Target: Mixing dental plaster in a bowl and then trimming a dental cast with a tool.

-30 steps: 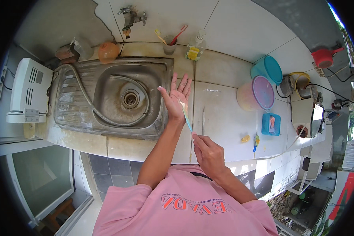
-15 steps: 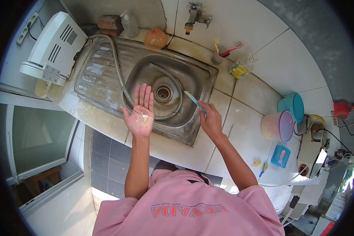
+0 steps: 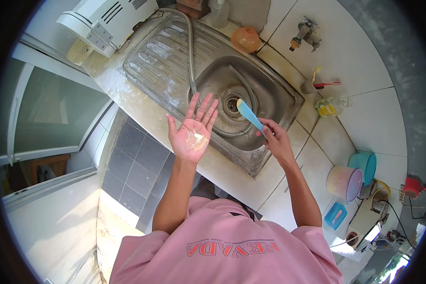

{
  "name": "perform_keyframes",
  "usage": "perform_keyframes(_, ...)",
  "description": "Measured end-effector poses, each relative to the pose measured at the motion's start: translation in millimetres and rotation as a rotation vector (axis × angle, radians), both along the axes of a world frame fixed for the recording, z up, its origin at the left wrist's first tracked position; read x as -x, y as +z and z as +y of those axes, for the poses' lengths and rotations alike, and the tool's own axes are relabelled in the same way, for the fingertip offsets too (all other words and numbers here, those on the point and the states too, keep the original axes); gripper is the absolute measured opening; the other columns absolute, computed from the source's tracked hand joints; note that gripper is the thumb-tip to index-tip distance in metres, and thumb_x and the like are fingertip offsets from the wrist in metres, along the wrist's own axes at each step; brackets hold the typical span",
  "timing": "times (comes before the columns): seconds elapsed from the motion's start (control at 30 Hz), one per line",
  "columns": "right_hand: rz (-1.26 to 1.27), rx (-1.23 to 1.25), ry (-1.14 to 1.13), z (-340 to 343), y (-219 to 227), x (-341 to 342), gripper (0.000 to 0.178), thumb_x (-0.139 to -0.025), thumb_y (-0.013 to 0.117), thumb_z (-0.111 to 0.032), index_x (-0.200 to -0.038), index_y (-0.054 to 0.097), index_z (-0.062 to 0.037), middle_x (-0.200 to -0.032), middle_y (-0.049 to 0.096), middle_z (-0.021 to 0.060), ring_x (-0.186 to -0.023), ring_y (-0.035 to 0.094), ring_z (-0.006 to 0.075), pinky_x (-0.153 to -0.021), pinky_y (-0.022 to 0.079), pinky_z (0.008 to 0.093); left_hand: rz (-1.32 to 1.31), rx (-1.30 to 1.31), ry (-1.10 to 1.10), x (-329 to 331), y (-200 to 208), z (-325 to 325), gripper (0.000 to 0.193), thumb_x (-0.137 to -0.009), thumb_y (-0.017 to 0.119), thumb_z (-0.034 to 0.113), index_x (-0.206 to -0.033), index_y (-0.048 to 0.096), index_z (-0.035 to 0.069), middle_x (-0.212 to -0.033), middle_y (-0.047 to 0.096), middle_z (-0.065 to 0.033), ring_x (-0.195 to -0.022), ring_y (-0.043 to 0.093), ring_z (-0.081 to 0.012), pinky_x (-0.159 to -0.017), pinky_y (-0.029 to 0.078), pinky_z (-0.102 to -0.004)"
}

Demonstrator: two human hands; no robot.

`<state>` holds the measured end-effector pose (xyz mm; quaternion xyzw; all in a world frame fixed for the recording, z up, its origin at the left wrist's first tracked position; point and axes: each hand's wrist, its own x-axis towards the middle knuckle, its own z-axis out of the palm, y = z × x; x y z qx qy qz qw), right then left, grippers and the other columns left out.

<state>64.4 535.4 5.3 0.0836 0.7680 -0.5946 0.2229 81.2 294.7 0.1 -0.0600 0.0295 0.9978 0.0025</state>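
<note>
My left hand (image 3: pixel 183 136) is held palm up in front of the sink, its fingers stretched out and spread. A smear of pale yellow paste (image 3: pixel 198 141) lies in the middle of the palm. My right hand (image 3: pixel 276 140), to the right, is closed around the lower end of a light blue spatula (image 3: pixel 251 116). The spatula's flat blade points up and left over the sink basin, with a little pale yellow at its tip. Blade and palm are apart.
Behind my hands is a steel sink (image 3: pixel 213 75) with a ribbed drainboard and a grey hose (image 3: pixel 191 52). Along the wall are a tap (image 3: pixel 304 34), an orange ball-shaped thing (image 3: pixel 245 39), a toothbrush cup (image 3: pixel 308 86) and a bottle (image 3: pixel 329 107). Tubs (image 3: pixel 344 183) stand far right.
The view has turned, so the sink now sits tilted and further right. My right hand has rotated the spatula, showing its flat face. The left palm stays up with the paste.
</note>
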Motion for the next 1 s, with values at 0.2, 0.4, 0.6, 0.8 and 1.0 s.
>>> perform_keyframes(0.2, 0.664, -0.602, 0.533, -18, 94, -49, 0.033, -0.087, 0.052, -0.005, -0.119, 0.058, -0.0083, -0.084, 0.06, 0.0112, -0.066, 0.063, 0.0219, -0.051, 0.047, 0.0356, 0.087, 0.013, -0.204, 12, -1, 41, 0.087, -0.088, 0.023, 0.07, -0.146, 0.02, 0.004, -0.15, 0.021, -0.0233, -0.139, 0.02, -0.0353, -0.115, 0.015, -0.04)
perform_keyframes(0.4, 0.606, -0.824, 0.631, -20, 112, -83, 0.043, -0.082, 0.061, -0.006, -0.124, 0.054, -0.0131, -0.085, 0.056, 0.0091, -0.059, 0.06, 0.0285, -0.05, 0.05, 0.0383, 0.07, 0.144, -0.156, 13, -10, 65, 0.091, -0.086, 0.023, 0.074, -0.147, 0.019, 0.007, -0.149, 0.022, -0.0227, -0.139, 0.022, -0.0337, -0.114, 0.015, -0.0374)
perform_keyframes(0.6, 0.577, -0.758, 0.58, -15, 114, -82, 0.042, -0.078, 0.057, 0.0, -0.12, 0.055, -0.004, -0.084, 0.057, 0.013, -0.061, 0.062, 0.0285, -0.051, 0.05, 0.0377, 0.174, 0.421, -0.119, 12, 2, 78, 0.095, -0.083, 0.016, 0.078, -0.148, 0.017, 0.008, -0.15, 0.022, -0.0226, -0.14, 0.02, -0.0324, -0.115, 0.008, -0.0373)
perform_keyframes(0.8, 0.562, -0.545, 0.408, -5, 111, -81, 0.035, -0.08, 0.058, 0.0, -0.115, 0.06, -0.002, -0.076, 0.058, 0.0142, -0.058, 0.059, 0.0314, -0.053, 0.049, 0.0399, 0.263, 0.574, -0.037, 5, 9, 83, 0.097, -0.082, 0.011, 0.079, -0.148, 0.014, 0.007, -0.149, 0.023, -0.0222, -0.14, 0.018, -0.0315, -0.115, 0.003, -0.0377)
perform_keyframes(1.0, 0.453, -0.322, 0.313, -2, 102, -92, 0.03, -0.082, 0.057, 0.001, -0.112, 0.063, -0.0017, -0.071, 0.058, 0.013, -0.058, 0.059, 0.0276, -0.054, 0.048, 0.0342, 0.312, 0.846, -0.008, 3, 2, 82, 0.099, -0.082, 0.012, 0.08, -0.149, 0.012, 0.007, -0.15, 0.023, -0.0222, -0.141, 0.018, -0.0309, -0.114, 0.003, -0.0388)
